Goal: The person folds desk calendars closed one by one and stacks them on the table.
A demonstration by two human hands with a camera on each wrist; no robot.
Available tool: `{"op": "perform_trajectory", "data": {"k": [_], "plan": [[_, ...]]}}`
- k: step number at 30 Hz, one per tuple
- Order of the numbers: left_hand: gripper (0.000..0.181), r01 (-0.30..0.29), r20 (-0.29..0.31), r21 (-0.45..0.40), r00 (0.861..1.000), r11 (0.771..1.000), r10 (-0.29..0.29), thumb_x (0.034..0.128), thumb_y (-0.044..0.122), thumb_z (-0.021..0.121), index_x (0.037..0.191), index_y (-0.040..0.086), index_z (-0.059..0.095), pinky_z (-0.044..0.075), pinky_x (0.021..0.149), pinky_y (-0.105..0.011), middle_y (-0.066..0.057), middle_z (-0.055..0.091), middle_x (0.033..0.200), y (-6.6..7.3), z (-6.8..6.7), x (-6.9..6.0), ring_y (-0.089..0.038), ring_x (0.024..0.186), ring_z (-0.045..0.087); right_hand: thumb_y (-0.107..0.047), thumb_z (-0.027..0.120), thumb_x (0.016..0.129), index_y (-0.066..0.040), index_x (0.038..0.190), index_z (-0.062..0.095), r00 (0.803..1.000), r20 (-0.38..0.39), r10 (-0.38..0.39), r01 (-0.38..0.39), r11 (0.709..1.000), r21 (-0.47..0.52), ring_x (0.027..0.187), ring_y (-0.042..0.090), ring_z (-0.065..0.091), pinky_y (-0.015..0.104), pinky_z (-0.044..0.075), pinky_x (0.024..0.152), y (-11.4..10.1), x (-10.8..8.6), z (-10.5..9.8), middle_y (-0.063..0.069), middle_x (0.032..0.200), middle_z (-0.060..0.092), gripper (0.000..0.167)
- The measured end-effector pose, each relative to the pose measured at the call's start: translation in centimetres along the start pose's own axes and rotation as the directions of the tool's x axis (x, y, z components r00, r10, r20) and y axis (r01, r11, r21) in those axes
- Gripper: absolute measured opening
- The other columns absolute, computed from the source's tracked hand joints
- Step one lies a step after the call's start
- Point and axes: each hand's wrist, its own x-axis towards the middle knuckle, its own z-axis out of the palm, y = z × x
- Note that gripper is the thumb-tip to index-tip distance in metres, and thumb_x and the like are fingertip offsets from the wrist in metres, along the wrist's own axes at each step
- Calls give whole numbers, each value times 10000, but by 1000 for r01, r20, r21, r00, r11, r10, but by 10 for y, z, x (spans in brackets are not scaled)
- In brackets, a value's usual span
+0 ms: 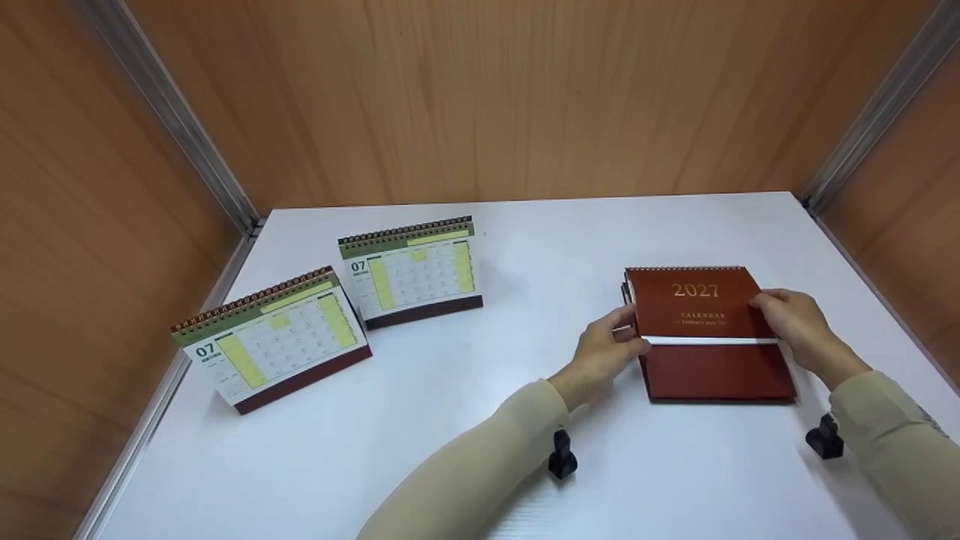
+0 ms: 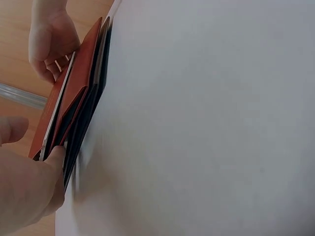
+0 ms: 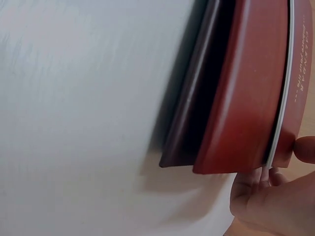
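A red desk calendar (image 1: 697,300) with "2027 CALENDAR" in gold on its cover lies nearly flat at the right of the table, spiral binding at the far edge. A white page edge crosses it above a plain red base flap (image 1: 716,373). My left hand (image 1: 606,349) holds its left edge. At the right edge my right hand (image 1: 802,326) pinches it, thumb on the cover and fingers at the side, as the right hand (image 3: 275,199) also shows in the right wrist view. In the left wrist view, dark layers (image 2: 81,132) show beneath the red cover, spread slightly apart.
Two open desk calendars stand at the left, one nearer (image 1: 274,341) and one farther back (image 1: 412,270), both showing month 07 pages. Wooden panels (image 1: 487,97) with metal corner posts enclose the white table (image 1: 420,420). Black wrist mounts (image 1: 562,454) hang below both sleeves.
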Motion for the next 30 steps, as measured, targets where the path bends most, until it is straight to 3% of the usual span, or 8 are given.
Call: {"op": "perform_trajectory", "data": {"k": [4,19,30], "plan": [[675,-20,23,51,1000,998,19,940,12,729,1571,122,516,564,1019,-256,33,638,1454,-2,-2,0,-147,1319,637,-392,322,1109,126,1632,176,1000,-1,-2,2,1000,-10,1551,524,199,635,231,1267,2,0,2,385,1671,180,751],[664,-1,31,68,1000,998,-1,952,29,729,1574,126,516,535,1077,-283,25,650,1444,-2,-2,0,-147,1327,626,-385,365,1094,119,1621,247,999,-51,-6,4,1000,-29,1473,461,317,612,272,1244,4,2,7,377,1636,286,738],[660,-3,52,99,999,995,-2,961,52,732,1578,131,513,524,1084,-264,22,687,1399,-2,-2,-3,-105,1304,636,-383,355,1095,122,1624,228,999,-44,-6,4,999,-47,1418,456,371,602,321,1202,7,3,9,383,1605,321,742]]}}
